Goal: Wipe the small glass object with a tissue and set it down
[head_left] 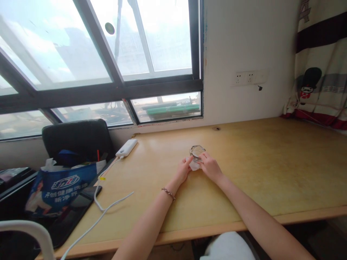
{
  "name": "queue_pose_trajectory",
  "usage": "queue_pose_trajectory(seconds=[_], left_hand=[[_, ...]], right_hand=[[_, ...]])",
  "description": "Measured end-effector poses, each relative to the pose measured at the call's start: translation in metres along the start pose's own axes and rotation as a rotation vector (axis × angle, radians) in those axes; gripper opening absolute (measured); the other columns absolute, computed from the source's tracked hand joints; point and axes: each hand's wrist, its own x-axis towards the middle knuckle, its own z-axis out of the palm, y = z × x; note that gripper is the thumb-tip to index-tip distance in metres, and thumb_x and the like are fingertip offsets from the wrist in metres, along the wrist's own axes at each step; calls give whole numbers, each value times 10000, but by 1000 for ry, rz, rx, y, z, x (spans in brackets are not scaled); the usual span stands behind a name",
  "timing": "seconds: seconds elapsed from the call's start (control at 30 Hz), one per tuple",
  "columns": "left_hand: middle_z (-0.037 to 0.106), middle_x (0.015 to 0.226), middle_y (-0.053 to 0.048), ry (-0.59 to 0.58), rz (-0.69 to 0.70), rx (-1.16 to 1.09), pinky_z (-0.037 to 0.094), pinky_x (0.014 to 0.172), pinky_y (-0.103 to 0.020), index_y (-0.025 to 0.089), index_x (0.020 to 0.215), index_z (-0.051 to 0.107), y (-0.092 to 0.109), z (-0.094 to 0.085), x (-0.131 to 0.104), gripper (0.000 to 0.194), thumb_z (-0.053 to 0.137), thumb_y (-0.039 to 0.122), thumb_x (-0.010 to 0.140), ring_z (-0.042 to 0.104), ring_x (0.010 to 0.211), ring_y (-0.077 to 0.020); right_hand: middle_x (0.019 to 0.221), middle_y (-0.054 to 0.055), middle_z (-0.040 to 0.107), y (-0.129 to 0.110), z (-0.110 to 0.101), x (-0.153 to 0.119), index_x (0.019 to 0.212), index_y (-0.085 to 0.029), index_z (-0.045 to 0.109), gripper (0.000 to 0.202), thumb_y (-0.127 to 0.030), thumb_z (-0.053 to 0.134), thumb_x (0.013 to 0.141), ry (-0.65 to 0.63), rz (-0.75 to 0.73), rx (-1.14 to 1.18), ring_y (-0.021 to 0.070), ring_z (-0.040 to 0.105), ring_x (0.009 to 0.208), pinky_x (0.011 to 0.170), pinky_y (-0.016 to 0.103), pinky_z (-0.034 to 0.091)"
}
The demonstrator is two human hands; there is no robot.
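Head view, looking down along 2 bare forearms onto a pale wooden desk (244,173), the landmark for every place given below. Behind the desk's far edge a dark-framed window (103,86) fills the wall; to the right of it, above the desk, sits a white wall socket strip (248,78), and at the desk's far right corner hangs a patterned curtain (320,68). Off the desk's left end stands a black chair (78,139) carrying a blue printed bag (61,187); a dark flat device (70,220) lies on the desk's left front corner. A white cable (108,209) runs across the left part of the desk, and a white power bank (126,147) lies near the far left edge, close to where the cable runs. At mid-desk, slightly towards the far edge, stands 1 small clear glass jar (197,151) on a piece of white tissue (194,165). Left hand (183,170), with a bead bracelet (168,194) at the wrist, lies loosely curled, fingertips pressing the tissue just left of the jar. Right hand (210,167) closes its fingertips on the near right side of the jar, at rim height; whether it fully grips cannot be told, the jar being small in the picture
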Motion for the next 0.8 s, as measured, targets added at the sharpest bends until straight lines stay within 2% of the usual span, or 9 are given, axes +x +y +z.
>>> queue_pose_trajectory(seconds=[0.1,0.17,0.4,0.5,0.63,0.8], left_hand=[[639,743,-63,-19,-13,40,429,606,-240,111,779,606,0,-2,-2,319,651,386,624,574,620,-132],[643,772,-73,-30,-23,55,425,615,-239,112,796,603,1,-3,-3,312,664,360,617,580,643,-137],[638,828,-93,-84,-35,33,425,667,-255,108,829,589,2,-8,-1,276,649,310,651,589,705,-150],[637,836,-94,-78,-40,28,425,665,-256,111,844,579,1,-10,0,278,654,295,650,591,711,-154],[638,820,-89,-70,-52,11,428,672,-258,112,837,579,0,-10,0,276,648,307,655,590,701,-151],[636,825,-92,-50,-43,2,433,662,-259,113,831,581,3,-7,-3,275,654,303,646,593,701,-154]], right_hand=[[957,65,506,21,-5,9,927,-178,492,133,-211,458,803,31,69,-51,165,531,849,741,240,398],[968,73,498,45,-12,18,918,-166,492,133,-198,476,790,33,137,-97,169,528,851,741,242,394],[1011,111,475,167,-47,45,927,-125,489,163,-205,490,785,-91,397,-298,181,521,844,722,263,373],[1021,123,473,206,-62,46,924,-109,496,174,-209,507,782,-145,478,-336,185,514,869,741,266,360],[1013,149,473,232,-75,40,937,-78,500,197,-208,497,789,-150,537,-358,204,514,871,734,288,354],[1021,161,468,243,-82,37,953,-69,501,211,-217,466,807,-150,558,-358,201,515,859,723,291,350]])
